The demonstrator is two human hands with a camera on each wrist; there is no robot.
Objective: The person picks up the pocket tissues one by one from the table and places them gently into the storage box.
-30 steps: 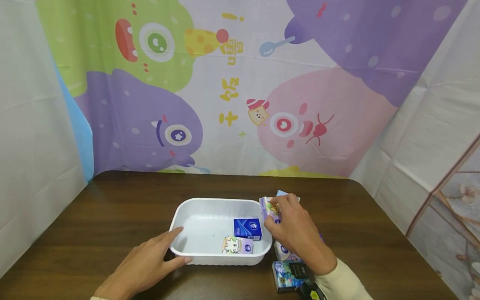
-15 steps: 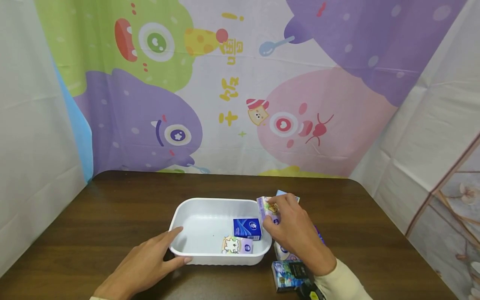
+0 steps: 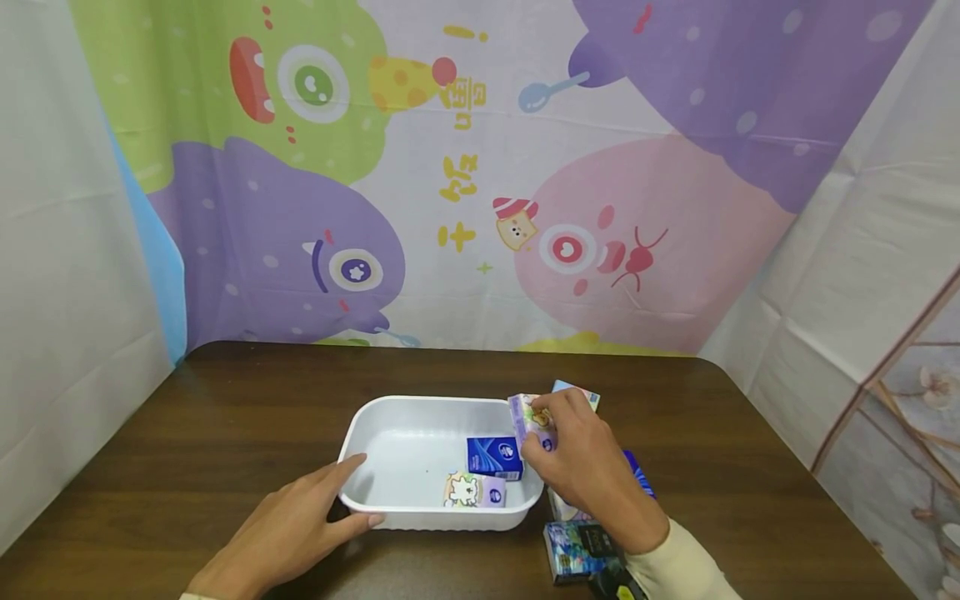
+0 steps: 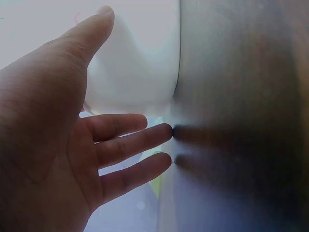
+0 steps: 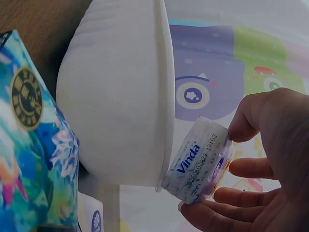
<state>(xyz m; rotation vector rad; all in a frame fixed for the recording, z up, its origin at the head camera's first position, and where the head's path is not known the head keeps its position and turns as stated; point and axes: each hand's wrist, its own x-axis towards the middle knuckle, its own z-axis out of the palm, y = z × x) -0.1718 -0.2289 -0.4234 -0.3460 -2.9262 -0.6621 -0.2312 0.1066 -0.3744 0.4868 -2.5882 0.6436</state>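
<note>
My left hand (image 3: 288,521) is at the left end of a white plastic tub (image 3: 405,521). Its index finger lies over the rim and its thumb touches the front wall; in the left wrist view the other fingers (image 4: 135,179) reach out straight. My right hand (image 3: 588,454) pinches a purple-and-white tissue pack (image 3: 528,421) between thumb and fingers at the tub's right rim. In the right wrist view this tissue pack (image 5: 203,159) shows a Vinda print and is tilted beside the rim. Inside the tub lie a dark blue tissue pack (image 3: 493,457) and one with a white bear (image 3: 472,492).
Right of the tub, partly under my right arm, lie a colourful floral pack (image 3: 570,550), a whitish pack (image 3: 564,504) and a blue one (image 3: 639,475). A light-blue-edged pack (image 3: 588,395) lies behind my right hand. A cartoon cloth (image 3: 450,317) hangs behind the brown table (image 3: 247,408).
My right hand has moved slightly left with the tissue pack, which now overlaps the tub's right rim more. The left hand and the tub have stayed in place.
</note>
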